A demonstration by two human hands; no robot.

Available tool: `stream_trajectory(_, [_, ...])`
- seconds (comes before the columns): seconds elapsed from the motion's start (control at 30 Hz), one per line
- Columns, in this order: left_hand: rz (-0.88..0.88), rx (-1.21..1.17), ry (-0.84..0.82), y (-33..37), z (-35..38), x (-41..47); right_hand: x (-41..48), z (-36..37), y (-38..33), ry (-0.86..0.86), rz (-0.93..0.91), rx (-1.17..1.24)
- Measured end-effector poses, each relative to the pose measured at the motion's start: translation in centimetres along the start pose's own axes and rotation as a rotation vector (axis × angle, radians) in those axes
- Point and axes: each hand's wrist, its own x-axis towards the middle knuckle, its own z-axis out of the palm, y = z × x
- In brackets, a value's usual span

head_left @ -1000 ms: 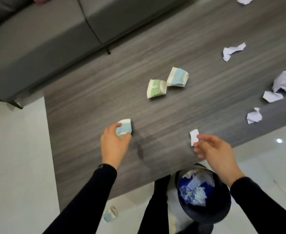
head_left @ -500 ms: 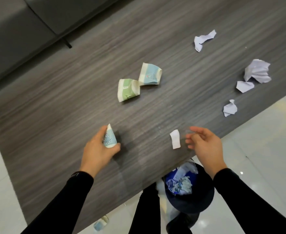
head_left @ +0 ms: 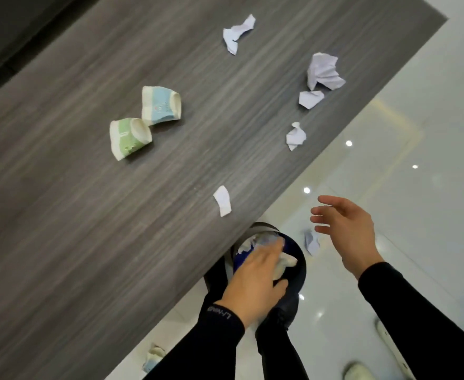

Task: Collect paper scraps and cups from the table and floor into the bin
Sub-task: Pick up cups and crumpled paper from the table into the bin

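Note:
The dark bin [head_left: 302, 272] stands on the floor under the near table edge, with paper inside. My left hand [head_left: 252, 281] is over its mouth, fingers and thumb around a crushed pale cup [head_left: 285, 264]. To the right of the bin, my right hand [head_left: 346, 229] hovers over the floor, fingers spread and empty. On the grey wooden table [head_left: 88, 242] lie a crushed green cup [head_left: 129, 138], a crushed blue cup [head_left: 161, 105], a small flat scrap [head_left: 222, 201] near the edge, and several crumpled papers [head_left: 324, 71]. One scrap [head_left: 311, 241] lies on the floor beside the bin.
Another crushed cup [head_left: 152, 357] lies on the glossy white floor under the table's near edge. My legs and a shoe [head_left: 358, 371] are at the bottom. A dark sofa [head_left: 6, 23] runs along the table's far side.
My left hand lifted the blue cup off the table and carried it right and down over the bin. My right hand drew back from the small scrap, off the table edge.

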Motion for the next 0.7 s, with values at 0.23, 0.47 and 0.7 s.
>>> stream_trajectory(0.23, [-0.101, 0.093, 0.166, -2.3, -0.6, -0.2, -0.9, 0.1, 2.1, -0.043, 0.018, -0.037])
stream_trajectory(0.47, [-0.308, -0.03, 0.482, -6.9, -10.5, -2.1, -1.6, 9.6, -0.4, -0.29, -0.163, -0.32])
stream_trajectory(0.7, [-0.402, -0.043, 0.608, -11.4, -17.8, -3.7, -0.4, 16.2, 0.3, -0.307, -0.295, -0.923])
